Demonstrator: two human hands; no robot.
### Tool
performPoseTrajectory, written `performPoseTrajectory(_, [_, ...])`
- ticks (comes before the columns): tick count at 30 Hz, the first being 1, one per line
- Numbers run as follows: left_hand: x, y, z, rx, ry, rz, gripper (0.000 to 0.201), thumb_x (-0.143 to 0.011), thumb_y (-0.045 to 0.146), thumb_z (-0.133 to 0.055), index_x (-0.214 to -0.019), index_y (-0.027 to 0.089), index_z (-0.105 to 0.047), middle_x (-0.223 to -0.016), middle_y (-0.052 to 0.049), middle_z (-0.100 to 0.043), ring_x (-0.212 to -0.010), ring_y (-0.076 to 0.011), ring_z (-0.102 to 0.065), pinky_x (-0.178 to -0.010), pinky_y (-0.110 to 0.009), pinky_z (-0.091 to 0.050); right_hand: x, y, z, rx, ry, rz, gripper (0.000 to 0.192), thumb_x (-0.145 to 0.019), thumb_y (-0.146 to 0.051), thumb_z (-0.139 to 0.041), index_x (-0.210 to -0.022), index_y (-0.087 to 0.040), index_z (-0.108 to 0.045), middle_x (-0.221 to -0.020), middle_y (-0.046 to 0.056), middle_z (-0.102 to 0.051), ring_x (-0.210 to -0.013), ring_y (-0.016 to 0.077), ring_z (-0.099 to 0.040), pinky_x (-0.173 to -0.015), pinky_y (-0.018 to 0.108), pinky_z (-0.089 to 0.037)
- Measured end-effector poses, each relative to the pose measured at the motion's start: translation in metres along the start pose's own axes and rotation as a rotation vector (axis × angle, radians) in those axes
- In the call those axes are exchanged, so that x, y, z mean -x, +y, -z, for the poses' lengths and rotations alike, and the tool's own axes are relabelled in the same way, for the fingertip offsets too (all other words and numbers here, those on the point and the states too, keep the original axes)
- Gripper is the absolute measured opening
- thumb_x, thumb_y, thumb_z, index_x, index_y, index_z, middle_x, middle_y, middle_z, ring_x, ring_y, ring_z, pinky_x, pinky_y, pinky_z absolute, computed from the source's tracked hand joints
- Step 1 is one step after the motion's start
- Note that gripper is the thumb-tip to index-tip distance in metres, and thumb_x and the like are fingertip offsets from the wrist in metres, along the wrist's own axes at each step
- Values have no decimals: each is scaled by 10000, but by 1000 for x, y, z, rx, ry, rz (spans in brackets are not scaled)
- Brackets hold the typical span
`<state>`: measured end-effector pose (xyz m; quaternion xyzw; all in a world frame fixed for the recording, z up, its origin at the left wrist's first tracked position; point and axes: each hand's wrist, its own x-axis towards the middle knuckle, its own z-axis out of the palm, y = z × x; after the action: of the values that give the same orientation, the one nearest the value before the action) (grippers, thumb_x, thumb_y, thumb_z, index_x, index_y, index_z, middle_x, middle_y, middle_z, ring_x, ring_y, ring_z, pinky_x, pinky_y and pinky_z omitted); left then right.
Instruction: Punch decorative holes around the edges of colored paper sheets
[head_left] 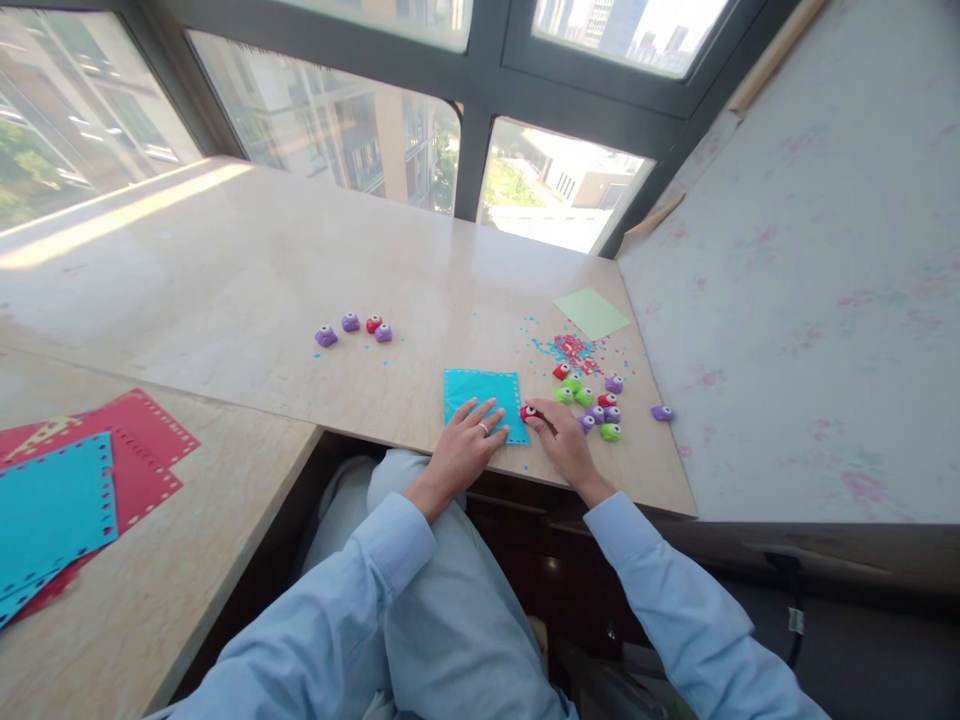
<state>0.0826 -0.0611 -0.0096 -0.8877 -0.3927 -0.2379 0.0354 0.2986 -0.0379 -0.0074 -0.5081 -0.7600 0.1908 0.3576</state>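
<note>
A square of blue paper (pixel 480 390) lies at the table's front edge, with small punched holes along its left, top and right sides. My left hand (pixel 469 440) rests flat on it, fingers spread, a ring on one finger. At the paper's right edge, my right hand (pixel 562 440) grips a small red craft punch (pixel 528 412) with a white top. Just beyond that hand sits a cluster of similar punches: green ones (pixel 583 396), purple ones (pixel 612 413) and red ones (pixel 561 371).
Red and blue paper confetti (pixel 576 352) is heaped near a pale green sheet (pixel 592 313). More punches (pixel 350 322) stand to the left, and one purple punch (pixel 662 412) is by the papered wall (pixel 795 300). Punched red sheets (pixel 154 430) and blue sheets (pixel 60 500) lie far left.
</note>
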Motion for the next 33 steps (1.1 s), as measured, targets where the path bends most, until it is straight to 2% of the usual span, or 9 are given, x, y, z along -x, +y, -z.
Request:
performPoseTrajectory(12, [0, -7, -1, -10, 113, 9, 228, -914, 159, -590, -1115, 210, -685, -1275, -62, -646, -1292, -272, -516, -1094, -493, -399, 1, 5, -2, -6, 42, 45, 262, -945, -334, -540, -1125, -223, -695, -1101, 87, -710, -1043, 247, -632, -963, 451, -489])
performPoseTrajectory(16, [2, -7, 0, -9, 139, 53, 250, -920, 131, -563, -1127, 208, -682, -1287, -65, -640, -1288, -275, -519, -1079, -498, -411, 1, 6, -3, 0, 41, 43, 267, -946, -338, -537, -1126, -219, -695, -1106, 91, -708, -1046, 249, -630, -959, 451, -490])
performPoseTrajectory(24, [-2, -6, -6, 10, 102, 59, 258, -935, 141, -542, -1143, 211, -677, -1303, -68, -630, -1304, -265, -505, -1098, -506, -390, 1, 5, -2, 11, 38, 36, 270, -943, -336, -533, -1127, -221, -694, -1105, 93, -708, -1043, 254, -630, -957, 461, -490])
performPoseTrajectory(33, [-7, -9, -9, 10, 123, 97, 254, -925, 142, -558, -1133, 212, -686, -1282, -68, -643, -1297, -267, -512, -1091, -499, -405, 1, 4, -2, 17, 35, 31, 275, -941, -339, -534, -1128, -217, -694, -1109, 96, -707, -1050, 259, -628, -961, 464, -488])
